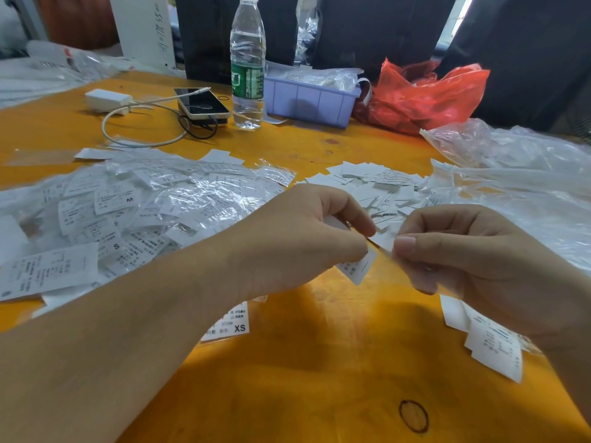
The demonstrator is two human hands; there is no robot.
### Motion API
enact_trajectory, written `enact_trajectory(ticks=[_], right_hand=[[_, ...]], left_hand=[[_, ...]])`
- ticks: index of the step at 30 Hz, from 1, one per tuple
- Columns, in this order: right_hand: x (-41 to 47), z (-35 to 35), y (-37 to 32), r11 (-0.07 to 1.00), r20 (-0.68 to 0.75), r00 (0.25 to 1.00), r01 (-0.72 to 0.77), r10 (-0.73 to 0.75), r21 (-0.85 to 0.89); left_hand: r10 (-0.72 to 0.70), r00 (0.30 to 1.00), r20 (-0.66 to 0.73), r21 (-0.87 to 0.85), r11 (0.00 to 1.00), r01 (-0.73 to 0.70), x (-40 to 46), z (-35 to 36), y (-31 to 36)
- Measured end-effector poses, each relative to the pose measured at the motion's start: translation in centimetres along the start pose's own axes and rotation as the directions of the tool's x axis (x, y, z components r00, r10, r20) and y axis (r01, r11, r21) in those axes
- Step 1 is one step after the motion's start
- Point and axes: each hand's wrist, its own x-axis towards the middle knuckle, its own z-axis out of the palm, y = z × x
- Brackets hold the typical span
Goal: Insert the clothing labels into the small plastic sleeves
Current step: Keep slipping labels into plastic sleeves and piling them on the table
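Head view looks down on an orange counter (303, 362) where both hands meet just above the surface, near the middle. The left hand (297, 238) has its fingers curled, thumb and forefinger pinching a small white clothing label (358, 266) whose printed end hangs out below the fingertips. The right hand (473, 254) is likewise curled, its thumb and fingers nipping what looks like a clear plastic sleeve (387, 243); the film is nearly invisible, so where its mouth sits cannot be told.

Judged from its look, the label is feather-light, thin and floppy, best pinched near one short end so the free end can lead into the sleeve. The sleeve would be slick, limp and clingy; holding it close to the opening, with its two layers rubbed apart, should keep it from collapsing.

A pile of bagged labels (134, 206) covers the counter to the left, loose labels (377, 183) lie beyond the hands, and more sit under the right wrist.
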Motion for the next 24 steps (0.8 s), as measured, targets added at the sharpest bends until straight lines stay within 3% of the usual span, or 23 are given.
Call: enact_trajectory(ticks=[10, 24], right_hand=[[0.0, -0.09, 0.12, 1.0, -0.006, 1.0, -0.01, 0.01, 0.005], [0.11, -0.15, 0.21, 0.999, 0.011, 0.999, -0.049, 0.049, 0.019]], left_hand=[[0.102, 0.994, 0.033, -0.138, 0.986, -0.096, 0.11, -0.12, -0.06], [0.114, 0.991, 0.067, -0.135, 0.985, -0.105, 0.22, -0.16, -0.19]])
